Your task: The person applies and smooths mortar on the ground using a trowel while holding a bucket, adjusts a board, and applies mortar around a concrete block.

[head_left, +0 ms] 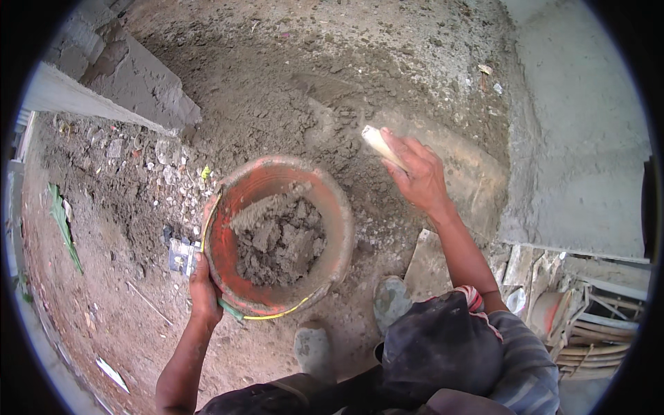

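- Brace bucket (341, 228) steady, gripped in left hand (203, 294).
- Hold pale handle (379, 145) firmly, clasped in right hand (420, 174).
- Best scoop loose mortar (263, 111), avoiding pebbles (167, 173).

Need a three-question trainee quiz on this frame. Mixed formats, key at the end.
1. Multiple choice: what lies inside the reddish bucket?
A) green leaves
B) grey lumpy material
C) clear water
2. True or false: the left hand is at the bucket's left side.
3. Fill in the blank: the pale, handle-like piece is held in the ____ hand.

Key: 1. B. 2. True. 3. Right, as in the right hand.
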### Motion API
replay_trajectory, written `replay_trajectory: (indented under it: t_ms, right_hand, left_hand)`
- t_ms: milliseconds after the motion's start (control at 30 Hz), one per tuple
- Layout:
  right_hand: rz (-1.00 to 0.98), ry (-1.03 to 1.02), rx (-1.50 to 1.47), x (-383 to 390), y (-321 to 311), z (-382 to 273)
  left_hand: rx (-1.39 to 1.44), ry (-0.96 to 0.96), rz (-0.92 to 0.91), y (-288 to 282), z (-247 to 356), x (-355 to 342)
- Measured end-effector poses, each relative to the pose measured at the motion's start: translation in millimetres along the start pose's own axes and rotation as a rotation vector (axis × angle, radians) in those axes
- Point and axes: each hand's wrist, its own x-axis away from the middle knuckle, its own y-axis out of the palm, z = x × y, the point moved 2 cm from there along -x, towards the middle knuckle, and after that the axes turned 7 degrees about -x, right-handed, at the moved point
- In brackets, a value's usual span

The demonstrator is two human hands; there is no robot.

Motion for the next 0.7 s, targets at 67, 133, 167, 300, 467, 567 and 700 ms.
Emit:
replay_trajectory:
  t_ms: [67,133,167,300,467,567,700]
  right_hand:
    - [0.063,0.285,0.183,-6.3,14.3,45.0]
    - [0.075,0.394,0.365,-20.3,38.3,99.8]
    - [0.006,0.411,0.438,-26.2,53.3,124.7]
    - [-0.255,0.153,0.535,-3.4,97.5,118.1]
    - [-0.264,0.069,0.491,23.2,54.7,70.3]
    - [-0.003,0.241,0.081,55.7,36.3,44.0]
    - [-0.042,-0.029,0.086,84.5,28.0,24.3]
  left_hand:
    - [-0.004,-0.017,-0.024,1.0,0.3,-0.7]
    - [-0.007,-0.020,-0.027,3.3,2.0,-0.9]
    - [-0.009,-0.026,-0.022,3.8,2.3,-1.1]
    - [-0.023,-0.048,0.014,2.3,3.2,2.3]
    - [-0.057,-0.076,0.010,1.4,4.1,3.5]
    - [-0.071,-0.052,0.011,2.1,6.2,3.4]
    - [-0.052,-0.026,-0.005,3.5,4.5,1.4]
